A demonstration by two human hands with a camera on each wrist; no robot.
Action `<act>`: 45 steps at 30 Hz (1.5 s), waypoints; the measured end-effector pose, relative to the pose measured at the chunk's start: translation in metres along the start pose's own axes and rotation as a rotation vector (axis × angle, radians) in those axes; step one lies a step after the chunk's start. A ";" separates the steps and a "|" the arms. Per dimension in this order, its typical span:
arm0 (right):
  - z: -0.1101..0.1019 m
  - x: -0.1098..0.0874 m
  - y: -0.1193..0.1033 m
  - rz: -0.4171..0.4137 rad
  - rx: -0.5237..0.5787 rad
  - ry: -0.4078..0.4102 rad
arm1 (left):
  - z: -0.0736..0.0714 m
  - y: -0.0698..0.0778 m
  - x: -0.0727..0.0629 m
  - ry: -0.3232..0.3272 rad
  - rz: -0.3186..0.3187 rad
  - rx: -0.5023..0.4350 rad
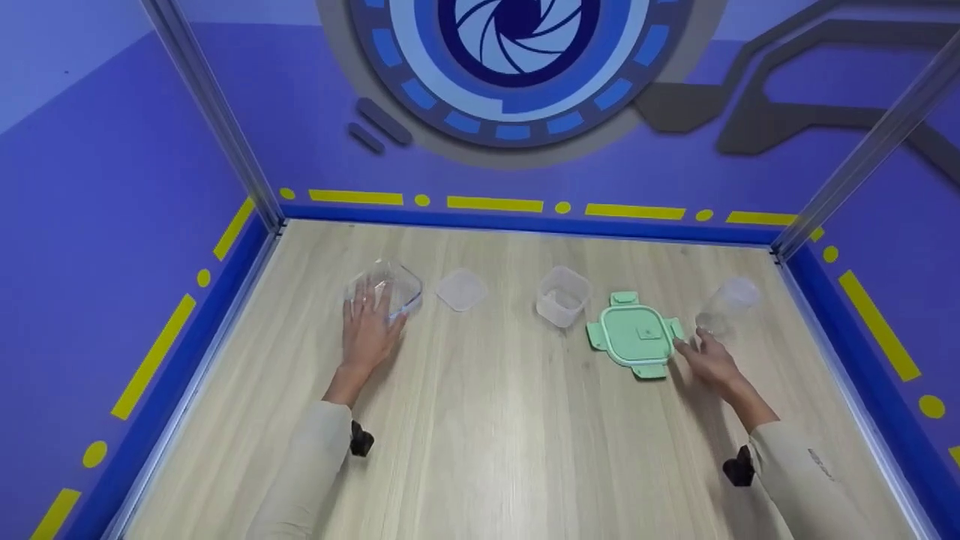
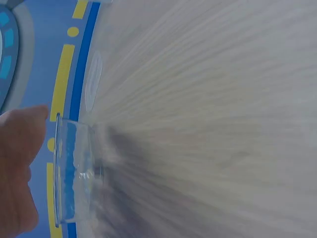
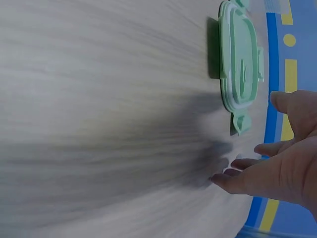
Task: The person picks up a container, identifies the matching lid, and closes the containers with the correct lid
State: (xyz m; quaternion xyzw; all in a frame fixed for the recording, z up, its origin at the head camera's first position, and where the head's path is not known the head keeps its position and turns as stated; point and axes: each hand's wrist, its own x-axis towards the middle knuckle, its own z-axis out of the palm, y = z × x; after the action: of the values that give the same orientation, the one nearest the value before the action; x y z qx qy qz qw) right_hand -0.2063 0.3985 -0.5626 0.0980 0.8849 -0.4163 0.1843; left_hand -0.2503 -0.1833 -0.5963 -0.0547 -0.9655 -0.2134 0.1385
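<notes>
My left hand (image 1: 369, 331) is stretched over a clear glass food container (image 1: 406, 283) at the left, its fingers extended across the container's opening. In the left wrist view the thumb (image 2: 25, 131) is beside the rim of the glass container (image 2: 74, 173), which stands upright. On the right, my right hand (image 1: 710, 363) hovers with loosely extended fingers between a green clip-on lid (image 1: 636, 335) and a translucent cylindrical container (image 1: 733, 297). Its thumb tip is close to the lid's right clip. The right wrist view shows nothing held between those fingers.
A translucent square lid (image 1: 461, 290) lies flat right of the glass container. Further right stands a small translucent square container (image 1: 563, 295), left of the green lid. Purple panels (image 1: 517, 180) enclose the wooden table (image 1: 480, 420) at the back and both sides.
</notes>
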 end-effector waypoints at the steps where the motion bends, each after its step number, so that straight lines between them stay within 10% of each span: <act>1: 0.001 0.001 -0.001 -0.007 -0.007 0.001 | 0.000 -0.002 0.001 0.016 -0.031 -0.031; 7: 0.005 0.004 -0.004 -0.017 -0.045 0.014 | 0.002 -0.013 0.004 0.067 -0.206 -0.243; 20: 0.008 0.011 -0.006 -0.037 -0.055 0.045 | -0.012 -0.011 0.014 -0.052 -0.550 -0.514; 34: 0.007 0.016 -0.004 -0.021 -0.036 0.094 | -0.005 0.024 -0.014 -0.146 -0.406 -0.584; 45: 0.011 0.026 -0.001 -0.077 -0.116 0.176 | 0.010 0.082 -0.035 -0.393 -0.307 -0.747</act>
State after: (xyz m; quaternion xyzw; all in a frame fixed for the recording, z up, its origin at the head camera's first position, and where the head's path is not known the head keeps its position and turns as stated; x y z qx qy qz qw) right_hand -0.2279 0.3898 -0.5791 0.0892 0.9235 -0.3608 0.0950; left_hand -0.2061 -0.1065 -0.5826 0.0035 -0.8271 -0.5511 -0.1099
